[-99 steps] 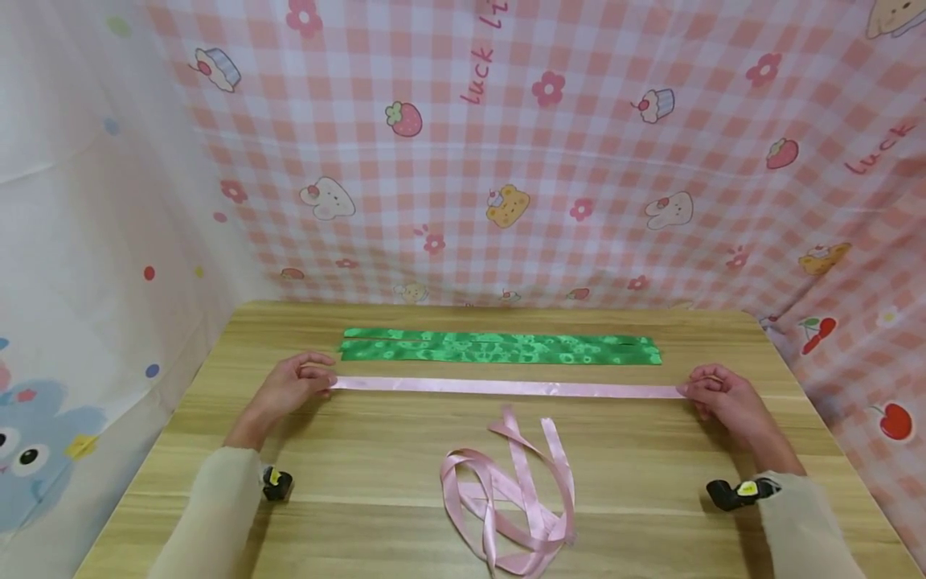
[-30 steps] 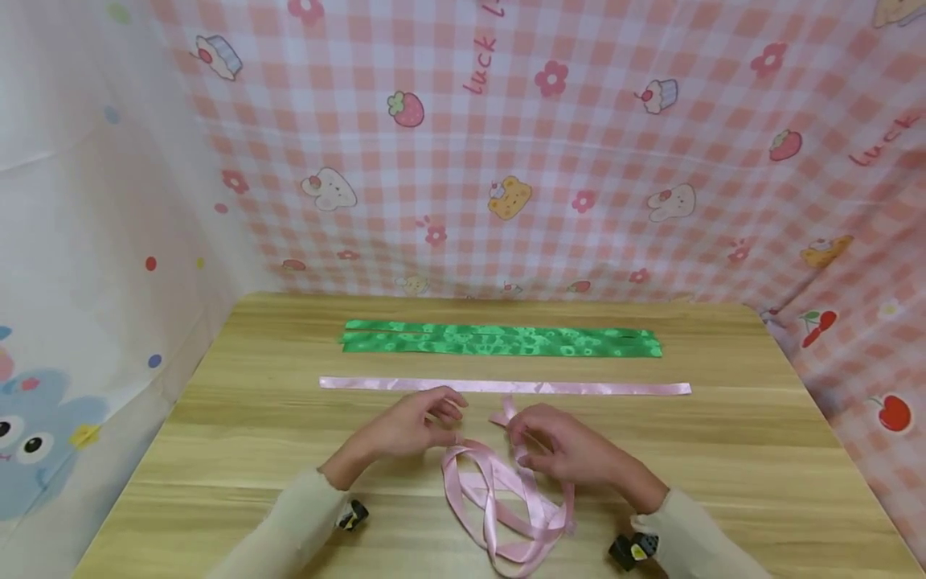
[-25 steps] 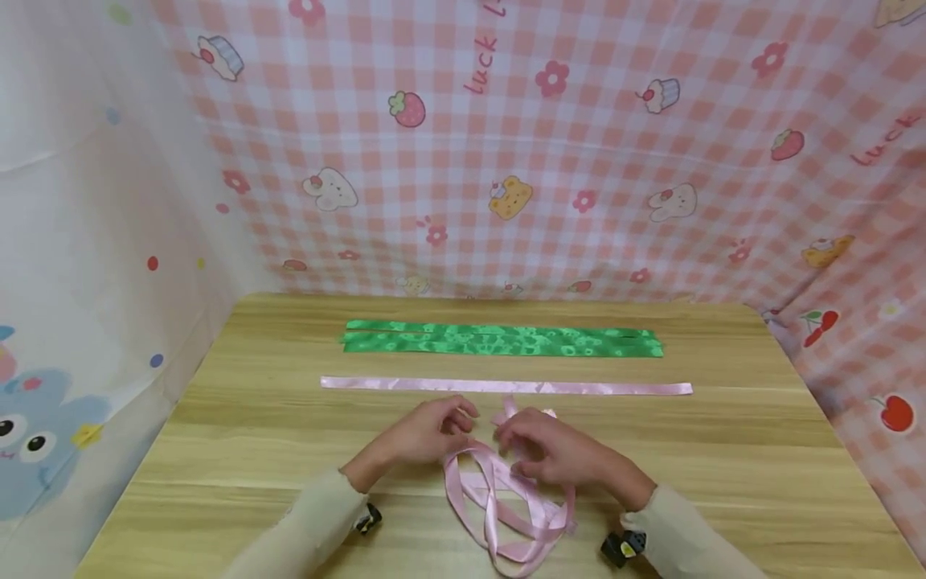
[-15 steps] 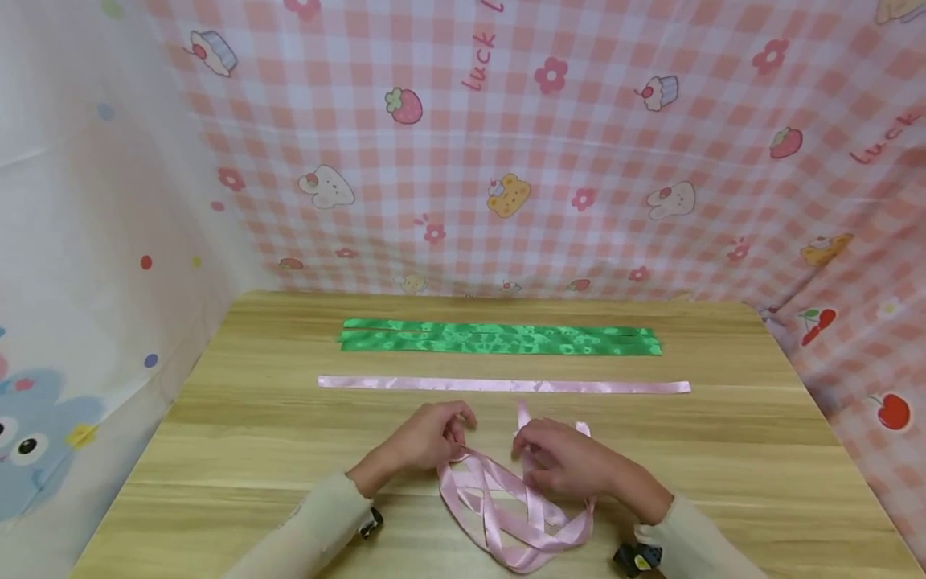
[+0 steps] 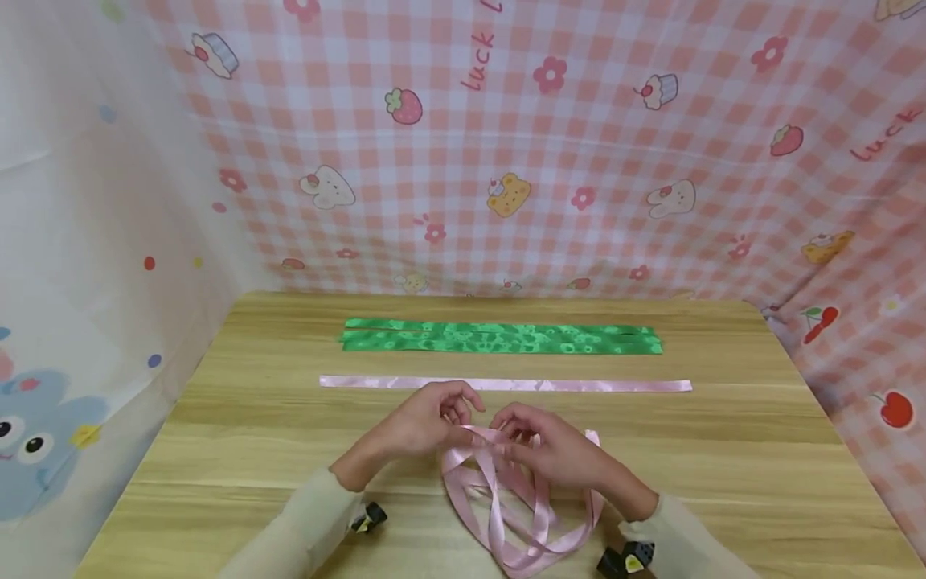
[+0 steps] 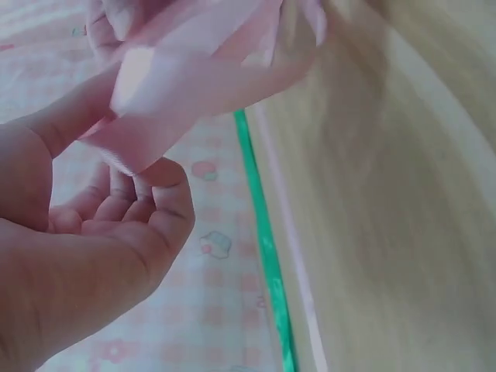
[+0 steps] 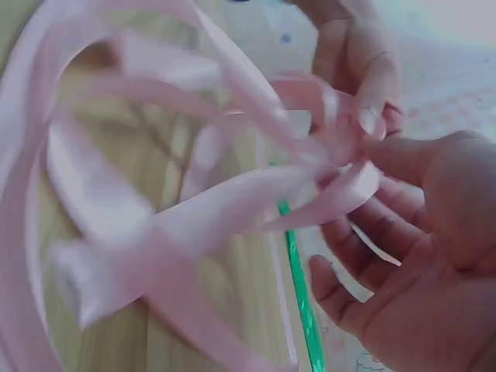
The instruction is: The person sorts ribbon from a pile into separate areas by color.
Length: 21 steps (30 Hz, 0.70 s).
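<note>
A loose, looped pink satin ribbon (image 5: 495, 515) is raised partly off the wooden table in the head view. My left hand (image 5: 423, 420) pinches one strand of it between thumb and forefinger, which shows close up in the left wrist view. Beside it, my right hand (image 5: 555, 450) holds another part of the ribbon with thumb and curled fingers. Both hands are close together over the table's middle. Lower loops hang down toward the wood. Just behind the hands a straight pink ribbon strip (image 5: 593, 386) lies flat, its middle partly overlapped by the left fingers.
Several green ribbon strips (image 5: 499, 338) lie side by side near the back of the wooden table (image 5: 217, 450). A pink checked cloth (image 5: 448, 161) hangs behind the table, and a white patterned cloth (image 5: 87, 225) hangs at the left. Small black cameras sit at both wrists.
Both hands left the ends of the straight pink strip and came inward to the looped ribbon. They took hold of it and lifted part of it, and its loops have shifted.
</note>
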Tool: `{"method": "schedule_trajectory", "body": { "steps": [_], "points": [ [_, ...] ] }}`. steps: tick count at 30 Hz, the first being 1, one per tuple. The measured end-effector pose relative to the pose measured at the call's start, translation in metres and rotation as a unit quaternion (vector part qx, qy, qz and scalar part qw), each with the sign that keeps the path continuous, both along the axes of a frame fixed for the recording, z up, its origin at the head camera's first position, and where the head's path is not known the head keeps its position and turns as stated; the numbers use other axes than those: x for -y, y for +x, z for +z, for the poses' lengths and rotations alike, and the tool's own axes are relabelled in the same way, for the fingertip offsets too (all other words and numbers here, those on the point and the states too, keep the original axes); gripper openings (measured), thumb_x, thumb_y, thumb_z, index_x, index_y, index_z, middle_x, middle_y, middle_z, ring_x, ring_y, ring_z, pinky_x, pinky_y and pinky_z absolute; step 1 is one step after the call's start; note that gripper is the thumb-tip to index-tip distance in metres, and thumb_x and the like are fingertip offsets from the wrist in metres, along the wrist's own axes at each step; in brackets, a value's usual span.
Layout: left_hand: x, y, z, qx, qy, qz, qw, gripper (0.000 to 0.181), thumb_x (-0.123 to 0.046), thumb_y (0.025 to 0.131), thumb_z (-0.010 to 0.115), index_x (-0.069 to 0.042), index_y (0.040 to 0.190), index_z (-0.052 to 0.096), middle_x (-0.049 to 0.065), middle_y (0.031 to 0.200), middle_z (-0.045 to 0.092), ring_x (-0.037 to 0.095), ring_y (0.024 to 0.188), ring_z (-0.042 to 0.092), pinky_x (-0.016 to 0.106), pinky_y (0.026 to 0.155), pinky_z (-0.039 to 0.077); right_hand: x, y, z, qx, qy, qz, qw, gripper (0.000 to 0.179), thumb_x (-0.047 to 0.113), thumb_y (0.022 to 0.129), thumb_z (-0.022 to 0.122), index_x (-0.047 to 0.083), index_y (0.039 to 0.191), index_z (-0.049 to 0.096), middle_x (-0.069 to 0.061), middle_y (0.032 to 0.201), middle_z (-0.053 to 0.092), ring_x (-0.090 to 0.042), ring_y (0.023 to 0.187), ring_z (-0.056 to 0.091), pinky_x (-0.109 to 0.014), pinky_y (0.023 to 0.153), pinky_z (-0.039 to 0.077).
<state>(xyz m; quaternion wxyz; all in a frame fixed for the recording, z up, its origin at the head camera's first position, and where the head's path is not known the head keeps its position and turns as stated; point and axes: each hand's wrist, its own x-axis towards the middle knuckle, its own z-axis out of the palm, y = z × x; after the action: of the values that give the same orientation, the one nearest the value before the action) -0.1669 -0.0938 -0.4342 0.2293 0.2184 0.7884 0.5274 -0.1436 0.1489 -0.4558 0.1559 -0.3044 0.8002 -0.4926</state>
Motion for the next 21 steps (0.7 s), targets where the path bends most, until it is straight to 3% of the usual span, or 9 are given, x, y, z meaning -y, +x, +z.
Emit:
{"method": "schedule_trajectory", "body": {
  "steps": [4,7,10,14,17,19,21],
  "points": [
    [0.006,0.001,0.004,0.048,0.022,-0.025,0.9983,0.037,-0.002,0.085,0.076,-0.002,0.118,0.059,0.005,0.088,0.067,0.015,0.078,0.063,0.025,0.067,0.051,-0.003,-0.002,0.01,0.06,-0.083,-0.016,0.9946,0.021,0.008,0.095,0.065,0.0,0.112,0.057,-0.01,0.085,0.068,-0.01,0.077,0.061,-0.025,0.071,0.05],
    [0.013,0.003,0.009,0.091,0.052,-0.051,0.9931,0.04,-0.005,0.087,0.074,-0.005,0.123,0.057,0.005,0.087,0.069,0.015,0.079,0.063,0.025,0.068,0.05,-0.01,-0.004,0.022,0.082,-0.153,-0.009,0.9848,0.019,0.0,0.095,0.062,-0.004,0.112,0.053,-0.005,0.085,0.065,-0.012,0.079,0.064,-0.026,0.075,0.055],
    [0.021,0.005,0.017,0.111,0.11,-0.078,0.9846,0.04,-0.005,0.09,0.07,-0.006,0.127,0.054,0.003,0.084,0.069,0.013,0.077,0.062,0.025,0.07,0.048,-0.018,-0.006,0.037,0.084,-0.215,0.018,0.9728,0.016,-0.004,0.096,0.057,-0.002,0.112,0.053,0.0,0.087,0.063,-0.012,0.078,0.065,-0.028,0.073,0.057],
    [0.03,0.006,0.031,0.089,0.216,-0.113,0.9657,0.038,-0.004,0.096,0.063,-0.004,0.13,0.049,-0.001,0.087,0.07,0.011,0.078,0.061,0.025,0.074,0.049,-0.031,-0.006,0.058,0.063,-0.273,0.048,0.9587,0.016,-0.009,0.097,0.051,0.0,0.11,0.052,0.002,0.088,0.059,-0.012,0.067,0.054,-0.026,0.057,0.049],
    [0.035,0.008,0.044,0.062,0.266,-0.129,0.9533,0.036,-0.005,0.099,0.058,-0.005,0.133,0.047,-0.002,0.091,0.069,0.012,0.081,0.061,0.026,0.077,0.051,-0.042,-0.006,0.072,0.035,-0.287,0.04,0.9564,0.019,-0.012,0.097,0.048,0.002,0.109,0.052,0.002,0.086,0.057,-0.015,0.064,0.045,-0.028,0.051,0.039],
    [0.039,0.009,0.052,0.045,0.274,-0.127,0.9521,0.035,-0.006,0.101,0.055,-0.007,0.135,0.047,-0.001,0.092,0.069,0.013,0.079,0.06,0.026,0.077,0.051,-0.05,-0.006,0.079,0.019,-0.292,0.032,0.9555,0.022,-0.013,0.096,0.047,0.005,0.109,0.053,0.002,0.085,0.055,-0.016,0.061,0.039,-0.03,0.048,0.032],
    [0.044,0.011,0.058,0.028,0.266,-0.119,0.9562,0.037,-0.007,0.101,0.054,-0.008,0.137,0.046,0.0,0.091,0.068,0.013,0.077,0.059,0.027,0.077,0.052,-0.059,-0.007,0.085,0.003,-0.305,0.036,0.9517,0.025,-0.014,0.096,0.044,0.005,0.11,0.053,0.001,0.085,0.053,-0.017,0.059,0.034,-0.031,0.045,0.027]
  ]
}}
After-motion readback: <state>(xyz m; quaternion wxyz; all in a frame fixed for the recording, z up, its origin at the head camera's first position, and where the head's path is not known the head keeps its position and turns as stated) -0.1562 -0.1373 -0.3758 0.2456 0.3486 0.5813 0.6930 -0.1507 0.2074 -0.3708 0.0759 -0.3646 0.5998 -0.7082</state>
